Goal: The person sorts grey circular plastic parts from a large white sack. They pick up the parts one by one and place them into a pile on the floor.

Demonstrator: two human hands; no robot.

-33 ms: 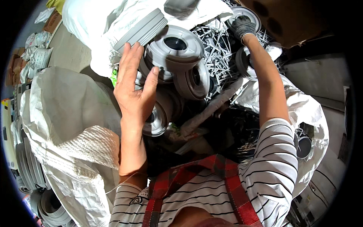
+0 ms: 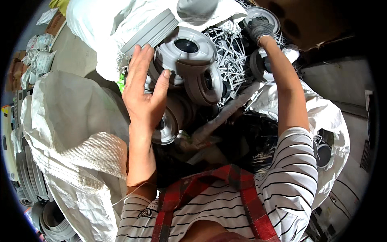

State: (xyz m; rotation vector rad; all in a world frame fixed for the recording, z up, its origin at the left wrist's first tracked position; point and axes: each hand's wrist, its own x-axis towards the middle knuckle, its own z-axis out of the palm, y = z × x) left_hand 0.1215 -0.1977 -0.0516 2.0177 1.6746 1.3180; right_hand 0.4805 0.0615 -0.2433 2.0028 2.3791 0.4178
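My left hand point(image 2: 144, 90) is bare and raised, its fingers stretched out and the thumb apart. Its fingertips are at the lower end of a grooved grey plastic ring point(image 2: 151, 30); whether they touch it I cannot tell. Right of the hand, another grey plastic ring point(image 2: 205, 42) with a dark centre hole lies tilted on more such rings point(image 2: 195, 90). At the upper right my right hand point(image 2: 260, 30), in a grey knit glove, has its fingers curled at the centre of a grey round plastic part point(image 2: 276, 25). The glove hides that part's middle.
Thin pale plastic sticks point(image 2: 231, 50) are heaped between the hands. A large white woven sack point(image 2: 72, 161) stands at the left, another point(image 2: 332, 117) at the right. A brown cardboard box point(image 2: 306, 20) borders the far right. Stacked grey rings point(image 2: 34, 173) sit at the left rim.
A grey rounded piece at the top edge has come slightly further into view. Both hands have hardly moved.
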